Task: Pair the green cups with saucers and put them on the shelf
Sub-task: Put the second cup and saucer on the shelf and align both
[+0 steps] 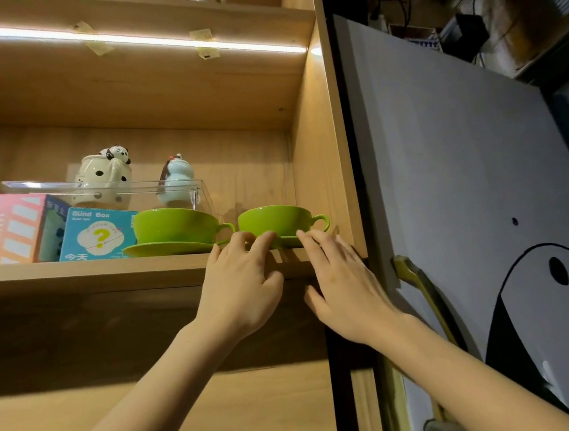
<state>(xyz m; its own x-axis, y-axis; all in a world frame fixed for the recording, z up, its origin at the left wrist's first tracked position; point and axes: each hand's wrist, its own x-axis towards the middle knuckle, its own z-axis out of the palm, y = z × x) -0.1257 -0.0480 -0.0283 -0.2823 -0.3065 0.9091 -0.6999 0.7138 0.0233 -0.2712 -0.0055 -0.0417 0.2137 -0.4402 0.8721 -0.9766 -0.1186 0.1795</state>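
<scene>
- At the far left of the wooden shelf (84, 267), one pink box (2, 228) is standing, with a darker box edge just beside it.
- Next along, one light blue box (97, 236) marked "Blind Box" with a yellow question mark is standing upright at the shelf front.
- Behind these, one clear plastic tray (109, 189) is sitting, and two ceramic figures are showing through or behind it: a spotted cream pot (102, 178) with a panda on top and a pale blue gourd-shaped figure (175, 183).
- You are looking at two green cups, each on its own green saucer, side by side at the shelf's front edge, handles pointing right.
- The left cup (177, 224) is sitting on the left saucer (169, 248), just right of the blue box.
- Your left hand (244, 287) is reaching up with fingers spread and loose, its fingertips touching the rim of the right saucer (290, 240); it is gripping nothing.
- The right cup (276, 219) is resting on that saucer, near the cabinet's right wall.
- Your right hand (344, 285) is likewise open, fingertips at the same saucer's right edge.
- One grey door (459, 148) with a black-and-white panda drawing is standing open at the right.
</scene>
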